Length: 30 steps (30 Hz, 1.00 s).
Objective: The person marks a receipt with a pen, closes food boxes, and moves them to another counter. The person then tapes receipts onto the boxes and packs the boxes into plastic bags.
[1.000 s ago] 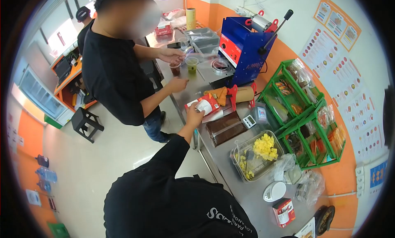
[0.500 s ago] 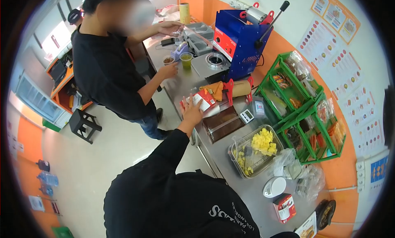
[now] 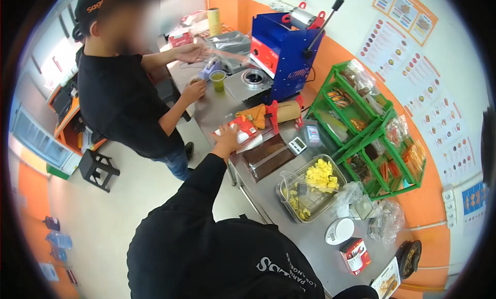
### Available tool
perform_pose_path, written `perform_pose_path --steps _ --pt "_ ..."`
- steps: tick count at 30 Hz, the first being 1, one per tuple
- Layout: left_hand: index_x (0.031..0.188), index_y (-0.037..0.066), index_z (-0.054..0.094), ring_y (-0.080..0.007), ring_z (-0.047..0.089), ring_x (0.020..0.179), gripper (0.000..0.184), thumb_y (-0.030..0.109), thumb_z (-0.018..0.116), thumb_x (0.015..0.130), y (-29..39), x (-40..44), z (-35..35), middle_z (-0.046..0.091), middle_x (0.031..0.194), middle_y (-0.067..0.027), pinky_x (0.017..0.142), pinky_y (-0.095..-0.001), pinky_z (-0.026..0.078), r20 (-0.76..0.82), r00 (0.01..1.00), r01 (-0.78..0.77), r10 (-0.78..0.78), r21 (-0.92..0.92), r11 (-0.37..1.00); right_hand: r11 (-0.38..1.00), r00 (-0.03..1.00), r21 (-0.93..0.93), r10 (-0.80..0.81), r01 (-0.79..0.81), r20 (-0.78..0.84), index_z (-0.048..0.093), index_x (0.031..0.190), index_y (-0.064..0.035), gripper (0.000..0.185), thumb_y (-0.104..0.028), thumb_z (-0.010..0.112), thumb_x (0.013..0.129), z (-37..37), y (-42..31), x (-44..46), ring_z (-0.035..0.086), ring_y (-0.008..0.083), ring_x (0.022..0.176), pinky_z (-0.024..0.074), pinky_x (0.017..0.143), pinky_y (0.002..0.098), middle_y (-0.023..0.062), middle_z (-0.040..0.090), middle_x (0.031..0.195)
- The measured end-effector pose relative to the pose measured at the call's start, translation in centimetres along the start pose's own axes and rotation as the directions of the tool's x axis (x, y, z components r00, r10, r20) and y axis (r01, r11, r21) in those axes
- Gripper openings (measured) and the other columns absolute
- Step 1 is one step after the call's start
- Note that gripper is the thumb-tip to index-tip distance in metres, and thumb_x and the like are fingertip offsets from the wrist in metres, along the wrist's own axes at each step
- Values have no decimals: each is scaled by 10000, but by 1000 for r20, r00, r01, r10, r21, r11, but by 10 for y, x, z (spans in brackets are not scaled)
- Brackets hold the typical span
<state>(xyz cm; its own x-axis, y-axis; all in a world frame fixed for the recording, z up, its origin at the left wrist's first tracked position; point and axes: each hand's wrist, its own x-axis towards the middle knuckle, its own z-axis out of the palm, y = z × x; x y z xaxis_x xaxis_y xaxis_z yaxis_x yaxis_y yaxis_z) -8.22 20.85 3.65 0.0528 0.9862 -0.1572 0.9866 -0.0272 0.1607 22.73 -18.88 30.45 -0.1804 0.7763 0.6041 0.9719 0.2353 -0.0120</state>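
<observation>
My left hand (image 3: 227,140) rests on a red and white packet (image 3: 244,129), its fingers apart and partly curved over the near side. Under the packet's edge a white sheet or wrapper (image 3: 253,144) shows. Close by on the right lies a flat clear bag with dark brown contents (image 3: 266,157), with a small white digital timer (image 3: 297,145) beside it. An orange cloth (image 3: 254,114) lies just beyond the packet. My right hand is out of view; only a bit of black sleeve (image 3: 357,293) shows at the bottom edge.
A co-worker (image 3: 116,102) stands at left, one hand at a small cup beside a cup of green liquid (image 3: 218,81). A blue sealing machine (image 3: 287,56) stands behind. Green baskets (image 3: 356,100), a tray with yellow pieces (image 3: 310,208) and a white scale (image 3: 340,231) are on the right.
The view has shifted, so the table things appear further left. My left hand stays at the packet, its fingers less spread. The co-worker's lower hand has moved to the small cup.
</observation>
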Motion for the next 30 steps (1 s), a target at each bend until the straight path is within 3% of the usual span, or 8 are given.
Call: perform_pose_path --steps 2,5,13,16,21,23,27,30 --pt "1379 255 452 -441 310 1401 829 468 830 672 -3 1 -9 380 1449 -195 1018 -840 173 22 999 -30 32 -76 997 1000 1000 -4 -1 1 0 384 1370 0 671 -172 740 828 0 -1 1 474 415 1290 426 1053 480 244 467 1395" --pt "1343 254 468 -406 360 1349 786 423 833 668 -3 -3 -9 418 1368 -169 1010 -827 202 -72 996 -52 43 -124 991 1000 1000 -3 -6 6 -13 401 1358 -1 646 -169 735 831 1 0 -1 483 412 1282 428 1050 476 240 480 1384" --pt "1276 250 513 -412 399 1301 731 378 855 643 4 -14 -20 451 1319 -185 1052 -725 250 -181 982 -84 60 -129 988 1000 1000 1 9 -9 -30 447 1327 -4 580 -161 723 842 -1 3 -7 506 402 1260 435 1040 464 228 516 1355" --pt "1209 235 550 -423 418 1273 684 315 861 606 14 -31 -43 453 1286 -210 1056 -632 270 -342 929 -197 143 -129 972 1000 999 6 9 -8 -39 464 1315 -5 555 -157 718 846 -2 4 -10 514 399 1251 437 1037 460 224 529 1344" --pt "1190 241 559 -433 408 1277 656 320 854 609 48 -53 -80 444 1291 -220 1057 -621 269 -481 854 -261 199 -65 963 1000 998 10 13 -12 -54 493 1296 -7 515 -152 711 853 -3 7 -16 529 393 1237 441 1031 453 217 551 1326" --pt "1193 242 551 -434 416 1271 638 348 842 635 67 -76 -98 441 1308 -235 1048 -618 271 -540 789 -405 293 -98 909 1000 998 15 15 -14 -57 505 1288 -8 499 -150 708 855 -5 8 -18 535 391 1232 443 1028 450 214 560 1319" --pt "1202 231 519 -427 427 1238 698 362 858 606 100 -125 -109 449 1287 -222 1003 -586 315 -480 798 -489 366 -160 857 1000 998 18 14 -13 -61 528 1273 -9 468 -146 701 860 -8 10 -22 546 386 1221 446 1024 445 208 578 1304" --pt "1214 222 501 -439 414 1275 717 389 853 612 115 -170 -113 437 1321 -241 1021 -593 302 -326 820 -558 471 -269 785 999 997 31 20 -18 -75 545 1261 -10 445 -142 697 864 -14 12 -31 555 383 1212 449 1020 440 204 591 1293"
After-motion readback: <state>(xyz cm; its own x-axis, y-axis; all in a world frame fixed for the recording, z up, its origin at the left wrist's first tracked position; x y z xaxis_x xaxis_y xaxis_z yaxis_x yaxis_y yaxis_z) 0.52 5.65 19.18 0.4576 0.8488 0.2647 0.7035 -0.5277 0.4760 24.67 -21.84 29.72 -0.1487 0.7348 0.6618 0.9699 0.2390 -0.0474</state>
